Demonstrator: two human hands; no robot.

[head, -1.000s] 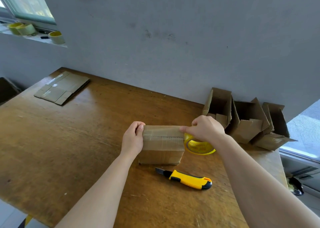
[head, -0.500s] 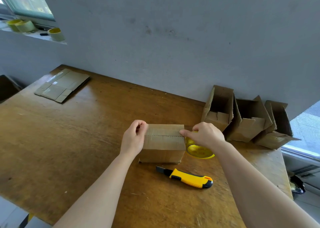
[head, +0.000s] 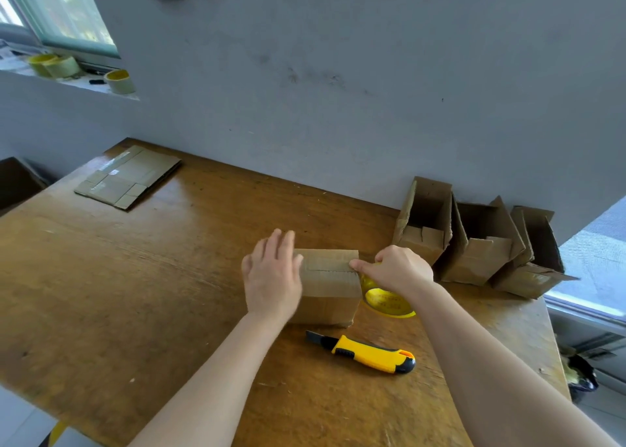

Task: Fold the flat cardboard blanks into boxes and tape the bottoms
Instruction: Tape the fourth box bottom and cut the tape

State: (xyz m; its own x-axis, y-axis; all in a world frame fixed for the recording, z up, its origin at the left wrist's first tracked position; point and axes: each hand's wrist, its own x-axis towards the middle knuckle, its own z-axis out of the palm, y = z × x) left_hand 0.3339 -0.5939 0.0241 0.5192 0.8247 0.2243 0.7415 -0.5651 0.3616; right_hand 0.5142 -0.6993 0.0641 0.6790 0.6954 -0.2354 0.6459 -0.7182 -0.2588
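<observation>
A small folded cardboard box (head: pixel 330 285) stands bottom up in the middle of the wooden table (head: pixel 135 294), with tape along its seam. My left hand (head: pixel 272 277) lies flat with straight fingers against the box's left end, blurred by motion. My right hand (head: pixel 394 268) grips a yellow tape roll (head: pixel 386 302) at the box's right edge, thumb and fingertip at the tape on the seam. A stack of flat cardboard blanks (head: pixel 130 177) lies at the table's far left corner.
A yellow utility knife (head: pixel 371 355) lies just in front of the box. Three folded boxes (head: pixel 474 239) lean against the wall at the back right. Spare tape rolls (head: pixel 61 67) sit on the window sill at the upper left. The table's right edge is close to the boxes.
My left hand has let go of its pinch on the box's left edge and now lies open and flat against it. The right hand stays at the right edge with the roll.
</observation>
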